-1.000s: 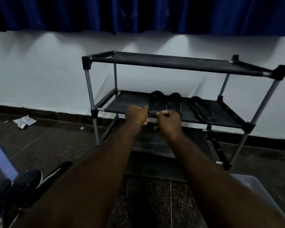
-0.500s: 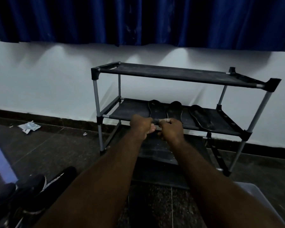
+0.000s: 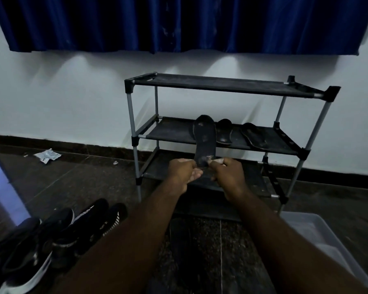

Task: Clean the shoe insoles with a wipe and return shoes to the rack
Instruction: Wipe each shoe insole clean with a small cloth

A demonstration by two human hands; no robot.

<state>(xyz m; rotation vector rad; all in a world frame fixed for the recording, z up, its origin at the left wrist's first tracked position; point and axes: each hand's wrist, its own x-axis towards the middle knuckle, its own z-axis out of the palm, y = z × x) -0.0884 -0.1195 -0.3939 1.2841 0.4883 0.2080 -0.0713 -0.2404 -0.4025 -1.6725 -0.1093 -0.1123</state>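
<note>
Black sneakers (image 3: 89, 221) sit on the floor at near left; beyond them, the left hand (image 3: 184, 172) and right hand (image 3: 227, 177) pinch the heel end of a black insole (image 3: 204, 141), upright before the shoe rack (image 3: 200, 83); it looks light and floppy, likely best gripped by its edges; two other insoles (image 3: 224, 132) lie on the middle shelf.

Three insoles (image 3: 204, 141). Four dark shoes (image 3: 89, 221), light poor. One rack (image 3: 221, 84), three shelves. One plastic bin (image 3: 319, 234). One crumpled packet (image 3: 47, 155).
</note>
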